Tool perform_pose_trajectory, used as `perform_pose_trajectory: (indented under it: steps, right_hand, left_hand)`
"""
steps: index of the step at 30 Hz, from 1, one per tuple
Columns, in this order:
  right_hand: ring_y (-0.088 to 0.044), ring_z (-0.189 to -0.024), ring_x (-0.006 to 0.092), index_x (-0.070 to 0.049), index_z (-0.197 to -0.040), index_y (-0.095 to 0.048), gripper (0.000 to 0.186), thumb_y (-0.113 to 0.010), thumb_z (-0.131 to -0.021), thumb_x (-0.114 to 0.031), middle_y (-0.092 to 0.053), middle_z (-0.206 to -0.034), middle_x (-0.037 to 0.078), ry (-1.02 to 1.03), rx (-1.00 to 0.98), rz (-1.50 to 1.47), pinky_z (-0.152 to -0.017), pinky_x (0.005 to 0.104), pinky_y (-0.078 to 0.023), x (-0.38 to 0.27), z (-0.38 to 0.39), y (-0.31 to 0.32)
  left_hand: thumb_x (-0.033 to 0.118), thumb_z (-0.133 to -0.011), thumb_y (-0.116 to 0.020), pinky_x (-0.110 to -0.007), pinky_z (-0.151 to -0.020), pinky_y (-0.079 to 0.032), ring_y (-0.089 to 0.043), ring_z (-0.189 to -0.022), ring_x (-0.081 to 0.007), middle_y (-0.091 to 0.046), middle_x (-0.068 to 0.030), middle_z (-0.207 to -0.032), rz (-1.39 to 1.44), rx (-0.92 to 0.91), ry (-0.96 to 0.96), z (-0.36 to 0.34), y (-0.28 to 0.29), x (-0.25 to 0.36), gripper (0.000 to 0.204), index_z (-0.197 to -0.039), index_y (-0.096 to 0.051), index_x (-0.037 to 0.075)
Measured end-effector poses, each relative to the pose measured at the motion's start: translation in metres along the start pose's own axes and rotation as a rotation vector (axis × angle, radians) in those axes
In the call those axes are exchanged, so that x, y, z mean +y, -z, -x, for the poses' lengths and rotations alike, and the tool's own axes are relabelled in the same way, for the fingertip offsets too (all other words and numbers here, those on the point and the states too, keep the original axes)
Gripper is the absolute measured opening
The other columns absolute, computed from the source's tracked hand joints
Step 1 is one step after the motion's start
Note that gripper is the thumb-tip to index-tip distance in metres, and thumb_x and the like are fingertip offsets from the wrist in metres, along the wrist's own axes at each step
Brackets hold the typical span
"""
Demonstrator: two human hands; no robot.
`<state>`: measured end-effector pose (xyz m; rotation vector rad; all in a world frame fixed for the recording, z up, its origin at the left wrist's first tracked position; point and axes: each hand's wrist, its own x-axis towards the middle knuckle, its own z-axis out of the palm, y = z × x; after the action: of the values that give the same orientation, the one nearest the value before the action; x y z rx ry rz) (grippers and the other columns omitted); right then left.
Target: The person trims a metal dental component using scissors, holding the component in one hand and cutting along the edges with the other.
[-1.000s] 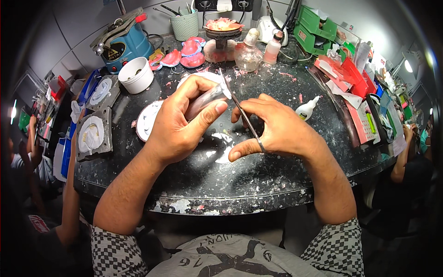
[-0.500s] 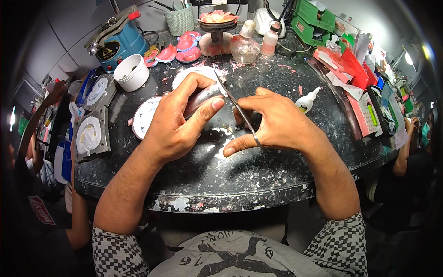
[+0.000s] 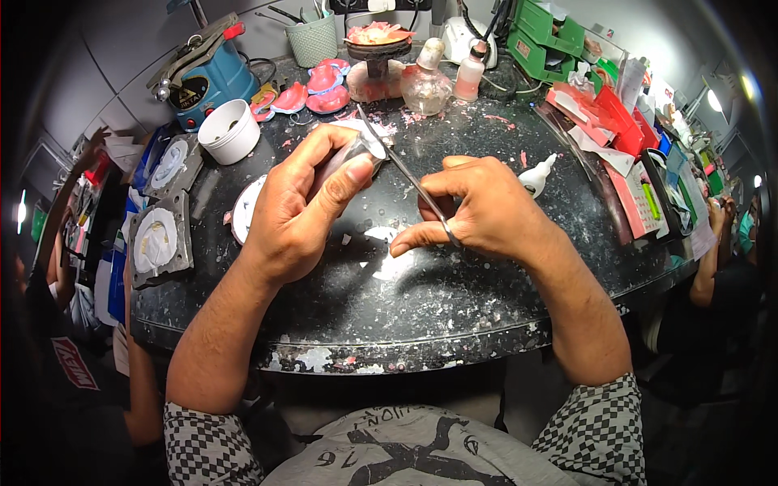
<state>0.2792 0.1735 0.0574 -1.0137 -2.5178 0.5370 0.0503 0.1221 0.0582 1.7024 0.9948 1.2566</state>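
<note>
My left hand (image 3: 285, 206) is closed around a silvery tube (image 3: 339, 160) whose white end faces right. Pinched in my right hand (image 3: 490, 209) is a thin dark metal spatula (image 3: 417, 188), slanting up and to the left. Its upper part meets or passes just in front of the tube's white end; I cannot tell which. My right thumb reaches out to the left below the handle. Partly hidden behind my left hand lies a round white plaster piece (image 3: 245, 212), and another pale piece sits behind the tube. White crumbs are scattered on the black table (image 3: 421, 312).
Two grey flasks with white plaster (image 3: 154, 243), a white tub (image 3: 230, 131) and a blue machine (image 3: 212, 85) stand left. Pink moulded pieces (image 3: 326, 78), a glass burner (image 3: 426, 85) and a pink bottle (image 3: 470, 77) line the back. A white dropper bottle (image 3: 535, 176) lies right.
My left hand and the tube have shifted a little left, with the tube tilted more upward. The spatula's tip has moved left and up along with it.
</note>
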Motion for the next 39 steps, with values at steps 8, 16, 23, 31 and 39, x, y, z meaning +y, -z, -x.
perform_pose_trajectory:
  steps: [8,16,23,31,39]
  right_hand:
    - [-0.062,-0.093,0.0324,-0.003,-0.084,-0.067,0.087,-0.072,-0.059,-0.087,-0.064,-0.085,0.014,-0.002,-0.104,-0.042,-0.081,0.0439,-0.051,0.0006,0.0039,-0.0021]
    - [-0.062,-0.093,0.0315,-0.004,-0.084,-0.068,0.090,-0.069,-0.058,-0.090,-0.066,-0.084,0.012,0.028,-0.094,0.053,-0.081,0.0438,-0.053,-0.0011,0.0033,-0.0034]
    - [-0.063,-0.080,0.0285,-0.007,-0.067,-0.066,0.077,-0.073,-0.063,-0.083,-0.061,-0.066,0.008,0.055,0.000,0.081,-0.070,0.0427,-0.053,-0.0059,0.0036,-0.0004]
    - [-0.063,-0.072,0.0298,-0.008,-0.065,-0.064,0.070,-0.075,-0.065,-0.078,-0.058,-0.062,0.008,0.069,0.037,0.014,-0.066,0.0426,-0.051,-0.0015,0.0018,0.0002]
    - [-0.062,-0.095,0.0331,-0.003,-0.084,-0.066,0.089,-0.072,-0.059,-0.088,-0.064,-0.087,0.015,-0.010,-0.147,-0.101,-0.084,0.0445,-0.051,0.0013,0.0025,-0.0050]
  left_hand:
    - [0.023,-0.104,-0.057,-0.018,-0.068,-0.034,-0.044,-0.077,-0.0029,-0.056,0.0022,-0.091,-0.154,-0.050,-0.055,-0.0009,0.0019,-0.0040,0.023,-0.114,-0.058,0.003]
    - [0.023,-0.104,-0.058,-0.021,-0.085,-0.040,-0.051,-0.096,-0.0072,-0.056,-0.0019,-0.102,-0.341,-0.108,-0.108,-0.0013,0.0048,-0.0034,0.030,-0.117,-0.058,-0.004]
    - [0.023,-0.102,-0.060,-0.022,-0.075,-0.039,-0.049,-0.084,-0.0072,-0.059,-0.0029,-0.094,-0.198,-0.025,-0.090,0.0004,0.0035,-0.0027,0.026,-0.115,-0.060,0.000]
    - [0.030,-0.105,-0.054,-0.019,-0.064,-0.032,-0.041,-0.072,-0.0032,-0.055,0.0025,-0.087,-0.075,-0.024,-0.080,-0.0007,0.0032,-0.0017,0.028,-0.113,-0.060,0.003]
    - [0.029,-0.104,-0.055,-0.019,-0.069,-0.035,-0.045,-0.078,-0.0039,-0.056,0.0016,-0.090,-0.142,-0.050,-0.054,-0.0006,0.0020,-0.0005,0.030,-0.115,-0.060,0.002]
